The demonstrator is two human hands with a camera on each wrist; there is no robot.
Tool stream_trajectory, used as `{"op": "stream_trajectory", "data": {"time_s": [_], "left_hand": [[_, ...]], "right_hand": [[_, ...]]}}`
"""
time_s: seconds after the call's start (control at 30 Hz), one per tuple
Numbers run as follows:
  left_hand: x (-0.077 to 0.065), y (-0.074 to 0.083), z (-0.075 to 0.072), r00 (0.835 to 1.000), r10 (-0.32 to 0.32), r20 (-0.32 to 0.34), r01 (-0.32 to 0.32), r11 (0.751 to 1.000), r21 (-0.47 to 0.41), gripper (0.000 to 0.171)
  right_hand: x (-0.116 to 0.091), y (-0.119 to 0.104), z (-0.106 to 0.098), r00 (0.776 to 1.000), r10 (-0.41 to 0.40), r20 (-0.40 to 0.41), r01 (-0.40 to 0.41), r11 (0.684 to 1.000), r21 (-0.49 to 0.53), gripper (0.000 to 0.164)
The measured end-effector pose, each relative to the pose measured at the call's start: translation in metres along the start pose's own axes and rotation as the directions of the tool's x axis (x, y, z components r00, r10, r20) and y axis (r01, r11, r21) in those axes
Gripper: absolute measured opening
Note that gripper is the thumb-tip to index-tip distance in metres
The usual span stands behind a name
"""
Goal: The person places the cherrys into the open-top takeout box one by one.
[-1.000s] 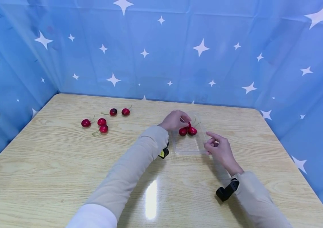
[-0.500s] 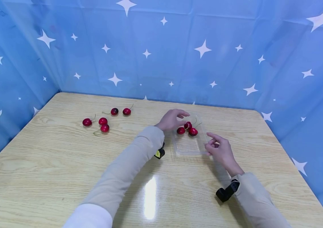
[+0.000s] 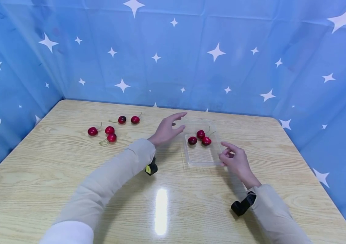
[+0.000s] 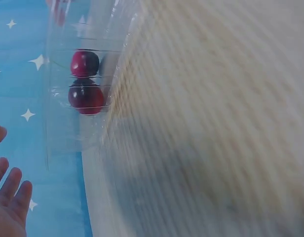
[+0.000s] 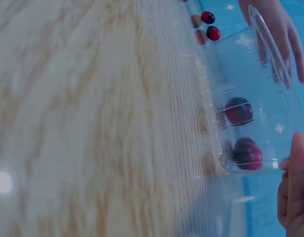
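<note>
On the wood-grain table (image 3: 69, 183), right of centre, sits a clear container (image 3: 199, 157) with three cherries (image 3: 206, 141) grouped toward its far half. Five loose cherries (image 3: 111, 137) lie on the tabletop to the left, two of them touching or nearly so. Left hand (image 3: 166, 130): beside the container's left edge, thumb and forefinger spread apart, grasping nothing. Right hand (image 3: 237, 161): at the container's right side, thumb and a finger appearing to pinch its rim, steadying it. Judged from this layout, the step in hand is loading cherries into the container one by one, with the latest placement complete and the left hand unloaded. The next move would call for bringing the left hand over the loose group, taking one cherry by fruit or stem, and lowering it into the near half, while the right hand secures the rim. Markings: a yellow label (image 3: 148, 169) on the left wrist's black camera (image 3: 153, 168) is too small to read; no brand or lettering is legible on the container.
</note>
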State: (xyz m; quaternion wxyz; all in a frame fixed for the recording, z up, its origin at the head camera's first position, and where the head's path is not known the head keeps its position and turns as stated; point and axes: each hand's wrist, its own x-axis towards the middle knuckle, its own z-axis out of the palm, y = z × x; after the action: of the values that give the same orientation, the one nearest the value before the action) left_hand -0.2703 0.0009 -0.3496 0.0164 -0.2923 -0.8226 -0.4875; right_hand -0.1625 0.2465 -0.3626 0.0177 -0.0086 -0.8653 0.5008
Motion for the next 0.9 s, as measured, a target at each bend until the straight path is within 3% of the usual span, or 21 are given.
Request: {"op": "stream_trajectory", "data": {"time_s": [0.2,0.53,0.7,0.9], "left_hand": [[-0.021,-0.007,-0.011,0.998,0.007,0.062,-0.004,0.999,-0.05,0.056],[-0.072,-0.019,-0.044,0.987,-0.072,0.14,0.076,0.997,-0.024,0.059],[-0.096,-0.021,-0.071,0.987,-0.107,0.124,0.108,0.994,-0.006,0.058],[-0.118,-0.026,-0.103,0.99,-0.134,0.046,0.134,0.991,0.009,0.055]], "right_hand": [[0.0,0.0,-0.001,1.0,-0.002,-0.002,0.002,1.0,-0.013,0.048],[0.003,0.002,0.0,1.0,-0.002,0.01,0.002,1.0,-0.012,0.049],[0.002,0.002,-0.001,1.0,0.001,0.014,-0.001,1.0,-0.009,0.049],[0.001,0.0,0.0,1.0,-0.002,0.018,0.002,1.0,0.0,0.049]]}}
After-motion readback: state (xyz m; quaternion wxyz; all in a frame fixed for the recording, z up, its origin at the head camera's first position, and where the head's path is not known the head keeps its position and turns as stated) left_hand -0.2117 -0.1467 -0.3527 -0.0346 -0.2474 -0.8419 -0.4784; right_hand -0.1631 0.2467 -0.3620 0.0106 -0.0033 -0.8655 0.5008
